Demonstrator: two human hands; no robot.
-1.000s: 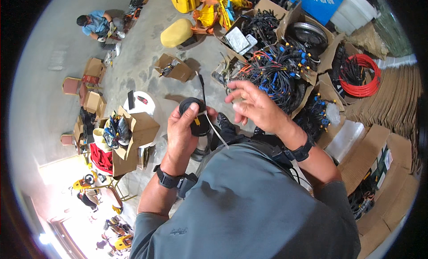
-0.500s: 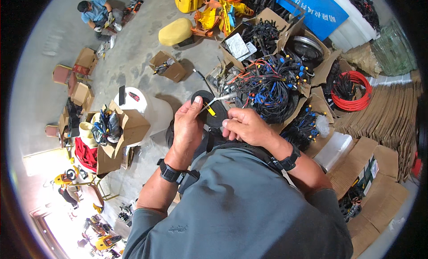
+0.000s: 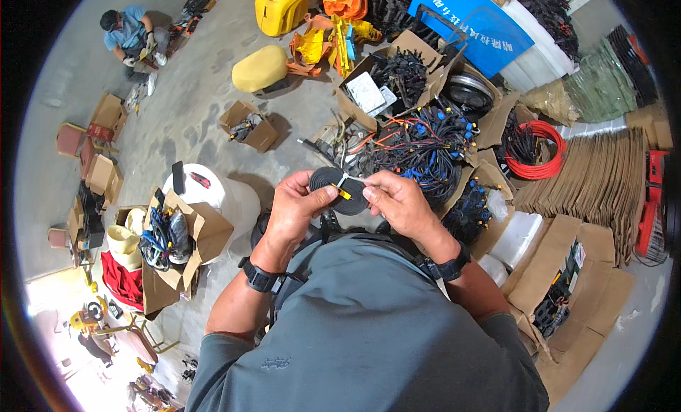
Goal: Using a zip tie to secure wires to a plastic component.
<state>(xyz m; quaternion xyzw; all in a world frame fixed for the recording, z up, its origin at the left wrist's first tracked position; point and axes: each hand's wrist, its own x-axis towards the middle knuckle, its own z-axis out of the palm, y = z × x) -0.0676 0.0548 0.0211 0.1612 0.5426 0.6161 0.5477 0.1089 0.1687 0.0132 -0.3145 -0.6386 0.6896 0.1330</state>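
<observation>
My left hand (image 3: 292, 205) grips a flat coil of black cable (image 3: 328, 176) by its left side, thumb on the upper face. A thin whitish tie (image 3: 343, 179) crosses the coil, beside a small yellow label (image 3: 345, 194). On the coil's right, my right hand (image 3: 403, 205) is closed in a pinch, with the tie's end running between thumb and forefinger. A dark cable end (image 3: 317, 151) sticks out beyond the coil. The fingertips partly cover the coil's edges.
A white drum (image 3: 237, 199) with a phone on top stands left, beside an open carton of cables (image 3: 167, 242). Ahead right lie tangled wire harnesses (image 3: 418, 149), a red hose coil (image 3: 539, 151) and stacked cardboard (image 3: 582, 188). Far left, another person (image 3: 135, 40) sits low.
My right fingers, earlier curled beside the coil, now pinch the tie's end, which was sticking out loose. The coil has turned slightly, and the whole view has shifted.
</observation>
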